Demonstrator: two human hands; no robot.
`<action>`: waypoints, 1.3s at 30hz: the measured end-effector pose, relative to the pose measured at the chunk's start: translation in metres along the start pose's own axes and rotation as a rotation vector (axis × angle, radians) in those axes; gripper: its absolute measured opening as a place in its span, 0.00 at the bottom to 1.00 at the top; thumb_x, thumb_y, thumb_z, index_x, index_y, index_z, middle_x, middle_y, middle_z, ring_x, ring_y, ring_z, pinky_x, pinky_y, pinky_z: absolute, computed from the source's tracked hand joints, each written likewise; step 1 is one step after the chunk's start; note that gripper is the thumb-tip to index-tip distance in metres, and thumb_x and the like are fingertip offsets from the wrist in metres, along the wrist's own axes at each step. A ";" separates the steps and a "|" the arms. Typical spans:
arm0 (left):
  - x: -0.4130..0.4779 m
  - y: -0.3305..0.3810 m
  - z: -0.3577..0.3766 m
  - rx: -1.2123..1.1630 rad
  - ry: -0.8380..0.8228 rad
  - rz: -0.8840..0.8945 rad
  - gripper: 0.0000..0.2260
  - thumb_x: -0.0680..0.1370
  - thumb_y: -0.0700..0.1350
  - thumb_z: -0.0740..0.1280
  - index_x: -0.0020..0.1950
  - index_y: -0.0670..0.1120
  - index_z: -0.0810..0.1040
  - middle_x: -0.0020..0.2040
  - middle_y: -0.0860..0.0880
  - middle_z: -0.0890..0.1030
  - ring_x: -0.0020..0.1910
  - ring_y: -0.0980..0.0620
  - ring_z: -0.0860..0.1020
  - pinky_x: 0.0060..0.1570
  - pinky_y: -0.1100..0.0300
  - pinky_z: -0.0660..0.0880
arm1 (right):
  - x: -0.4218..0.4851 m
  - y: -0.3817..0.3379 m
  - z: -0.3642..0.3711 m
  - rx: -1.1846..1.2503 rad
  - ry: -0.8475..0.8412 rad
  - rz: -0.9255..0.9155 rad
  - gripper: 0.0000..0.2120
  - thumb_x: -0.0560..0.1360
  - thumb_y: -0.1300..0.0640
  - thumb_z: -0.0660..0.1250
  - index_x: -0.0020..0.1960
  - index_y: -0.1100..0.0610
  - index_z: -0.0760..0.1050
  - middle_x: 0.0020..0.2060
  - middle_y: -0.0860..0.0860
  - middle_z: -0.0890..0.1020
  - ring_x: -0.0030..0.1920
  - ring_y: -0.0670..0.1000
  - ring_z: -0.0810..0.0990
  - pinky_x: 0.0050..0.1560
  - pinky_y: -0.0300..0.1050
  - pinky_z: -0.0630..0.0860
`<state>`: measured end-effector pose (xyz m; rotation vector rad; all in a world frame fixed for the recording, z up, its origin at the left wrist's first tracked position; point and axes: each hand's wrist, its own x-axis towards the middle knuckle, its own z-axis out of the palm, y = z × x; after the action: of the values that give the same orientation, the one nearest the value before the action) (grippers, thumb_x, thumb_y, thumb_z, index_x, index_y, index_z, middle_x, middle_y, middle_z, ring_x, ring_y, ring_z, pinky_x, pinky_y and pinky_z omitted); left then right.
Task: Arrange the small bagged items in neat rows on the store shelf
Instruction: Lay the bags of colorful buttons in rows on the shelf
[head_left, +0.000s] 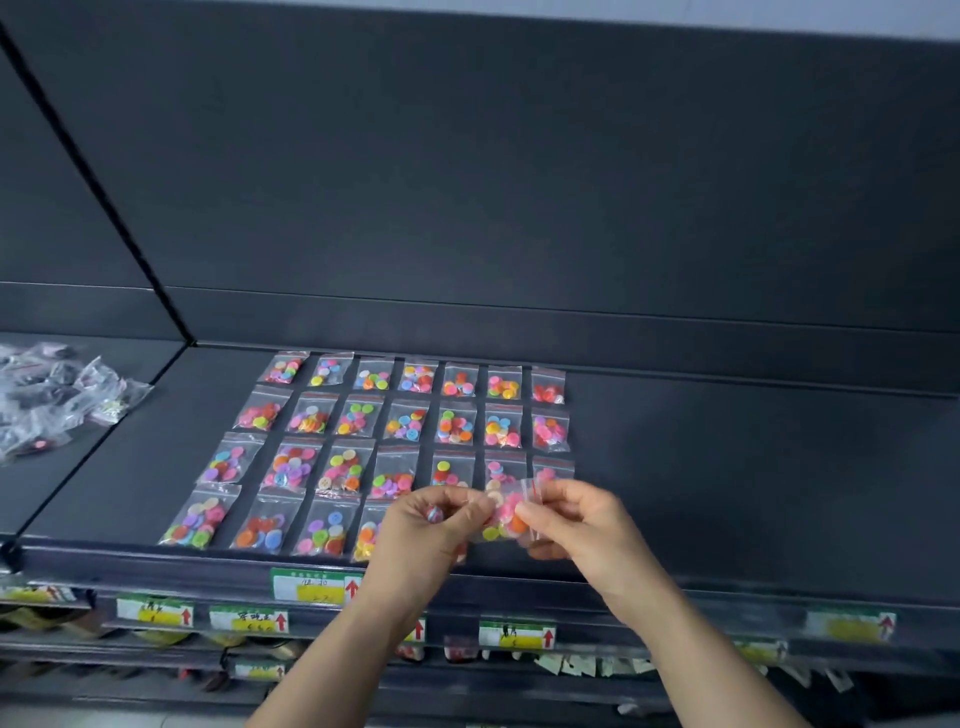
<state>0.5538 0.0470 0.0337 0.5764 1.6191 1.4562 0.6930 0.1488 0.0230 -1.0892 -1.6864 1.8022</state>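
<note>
Lower centre: left hand (431, 519) and right hand (576, 519) each pinch one small clear zip bag of coloured buttons (506, 514), pulled taut (prob. so it lies flat).

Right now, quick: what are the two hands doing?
Left hand: pinches one end of a bag of buttons.
Right hand: pinches the other end of the same bag.
</note>
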 end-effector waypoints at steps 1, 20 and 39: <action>-0.001 -0.001 0.000 0.027 0.004 -0.001 0.08 0.75 0.45 0.70 0.42 0.41 0.83 0.27 0.52 0.78 0.21 0.60 0.68 0.22 0.70 0.64 | 0.000 0.003 -0.001 0.002 -0.013 0.016 0.02 0.74 0.59 0.70 0.46 0.57 0.81 0.39 0.53 0.86 0.42 0.52 0.85 0.44 0.44 0.81; 0.026 -0.025 -0.036 1.144 0.059 0.206 0.15 0.74 0.58 0.68 0.60 0.60 0.78 0.57 0.59 0.74 0.41 0.60 0.74 0.28 0.70 0.63 | 0.031 0.030 0.014 -0.870 0.132 -0.334 0.08 0.77 0.55 0.67 0.55 0.51 0.79 0.46 0.40 0.81 0.43 0.40 0.79 0.46 0.34 0.76; 0.017 -0.013 -0.037 0.803 0.032 0.115 0.17 0.73 0.61 0.67 0.58 0.54 0.76 0.51 0.55 0.77 0.44 0.59 0.77 0.40 0.65 0.72 | 0.022 0.045 0.007 -0.877 0.069 -0.454 0.12 0.73 0.50 0.71 0.56 0.51 0.82 0.46 0.40 0.76 0.46 0.40 0.75 0.46 0.27 0.69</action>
<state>0.5170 0.0374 0.0144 1.1024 2.2132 0.8405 0.6833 0.1538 -0.0261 -0.9222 -2.4990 0.7192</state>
